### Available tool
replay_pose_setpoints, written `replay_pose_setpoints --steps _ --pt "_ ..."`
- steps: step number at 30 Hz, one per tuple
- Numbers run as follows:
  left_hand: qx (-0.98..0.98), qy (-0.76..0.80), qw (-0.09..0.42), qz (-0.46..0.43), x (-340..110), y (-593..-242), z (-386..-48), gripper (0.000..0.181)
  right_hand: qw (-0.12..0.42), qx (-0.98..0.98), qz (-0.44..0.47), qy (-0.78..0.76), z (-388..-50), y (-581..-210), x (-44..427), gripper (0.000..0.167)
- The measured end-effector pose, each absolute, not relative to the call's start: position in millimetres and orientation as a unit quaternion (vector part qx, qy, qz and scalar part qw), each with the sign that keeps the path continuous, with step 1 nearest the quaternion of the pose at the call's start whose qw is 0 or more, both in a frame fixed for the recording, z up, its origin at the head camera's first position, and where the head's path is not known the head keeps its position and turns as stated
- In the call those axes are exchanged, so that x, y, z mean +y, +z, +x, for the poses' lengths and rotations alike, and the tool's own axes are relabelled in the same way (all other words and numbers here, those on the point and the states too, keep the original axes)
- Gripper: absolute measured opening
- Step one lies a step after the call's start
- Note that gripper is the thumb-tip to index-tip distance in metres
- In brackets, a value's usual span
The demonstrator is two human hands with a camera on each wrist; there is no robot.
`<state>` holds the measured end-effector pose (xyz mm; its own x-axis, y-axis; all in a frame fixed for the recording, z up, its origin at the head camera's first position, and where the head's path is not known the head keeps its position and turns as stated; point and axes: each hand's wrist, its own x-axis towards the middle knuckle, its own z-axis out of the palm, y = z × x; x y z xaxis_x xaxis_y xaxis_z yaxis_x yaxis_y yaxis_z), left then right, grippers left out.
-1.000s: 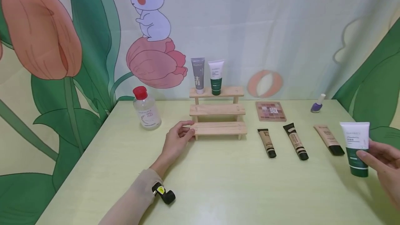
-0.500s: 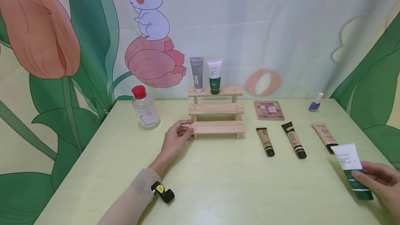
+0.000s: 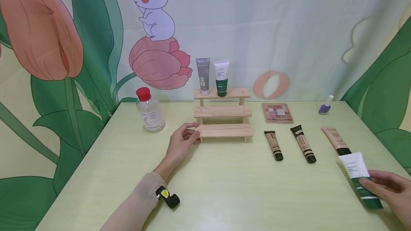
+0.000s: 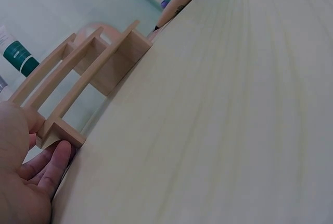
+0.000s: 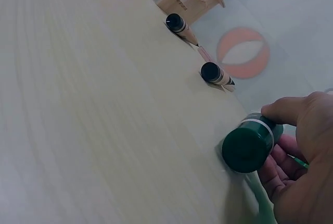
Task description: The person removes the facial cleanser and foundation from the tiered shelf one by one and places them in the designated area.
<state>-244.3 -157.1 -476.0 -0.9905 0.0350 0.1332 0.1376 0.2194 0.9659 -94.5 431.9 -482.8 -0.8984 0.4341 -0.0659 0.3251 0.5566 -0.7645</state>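
Note:
My left hand (image 3: 181, 142) grips the left end of the lowest step of a three-tier wooden display stand (image 3: 224, 130); the left wrist view shows the fingers (image 4: 56, 168) curled at that end. Low at the table's right side, my right hand (image 3: 390, 191) pinches a white and green squeeze tube (image 3: 356, 168), its green cap (image 5: 244, 148) towards me. The tube leans over; whether it touches the table I cannot tell. On the stand's top tier a grey tube (image 3: 203, 76) and another white and green tube (image 3: 221, 77) stand upright on their caps.
Beige tubes with black caps lie right of the stand: a small tube (image 3: 274, 145), a longer tube (image 3: 303, 143) and a pinkish tube (image 3: 335, 140). Behind them are an eyeshadow palette (image 3: 277, 113) and purple nail polish (image 3: 325, 106). A red-capped bottle (image 3: 151, 113) stands left.
My right hand has lowered the white and green tube towards the table, tilting its top leftward. My left hand has stayed on the stand.

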Motion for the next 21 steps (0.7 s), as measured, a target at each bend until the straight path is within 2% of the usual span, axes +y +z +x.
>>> replay_pose_setpoints --steps 8,21 --pt "-0.78 -0.622 0.04 -0.054 -156.5 -475.4 -244.3 0.029 0.059 -0.89 -0.235 0.387 -89.5 -480.5 425.7 0.068" --pt "-0.778 -0.624 0.04 -0.054 -157.3 -475.8 -244.6 0.03 0.082 -0.897 -0.236 0.364 -90.3 -492.2 424.2 0.056"
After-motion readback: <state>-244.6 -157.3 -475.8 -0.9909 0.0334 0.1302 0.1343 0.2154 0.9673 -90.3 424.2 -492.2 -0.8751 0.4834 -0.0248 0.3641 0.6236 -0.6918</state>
